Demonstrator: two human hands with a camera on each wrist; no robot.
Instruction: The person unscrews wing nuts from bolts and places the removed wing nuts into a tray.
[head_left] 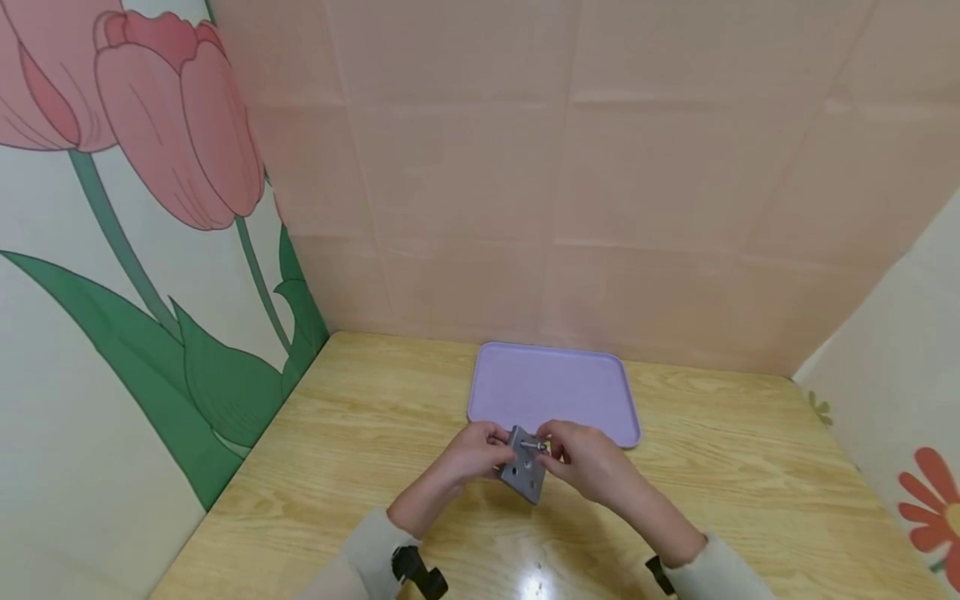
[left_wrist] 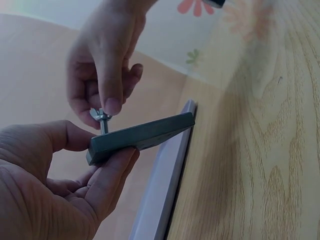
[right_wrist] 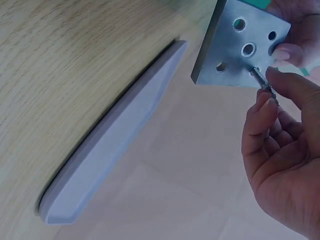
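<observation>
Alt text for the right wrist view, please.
The right hand pinches a bolt that meets the face of a grey metal plate with several holes, held by the left hand. A pale purple tray lies on the wooden table beyond.

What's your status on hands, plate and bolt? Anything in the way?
Left hand grips metal plate. Right hand pinches bolt, which stands out from plate's face. No obstruction visible around hands; purple tray lies beyond.

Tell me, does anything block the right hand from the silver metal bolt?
Nothing visible does: the right hand pinches the silver metal bolt, whose end meets the grey square metal plate held by the left hand.
</observation>
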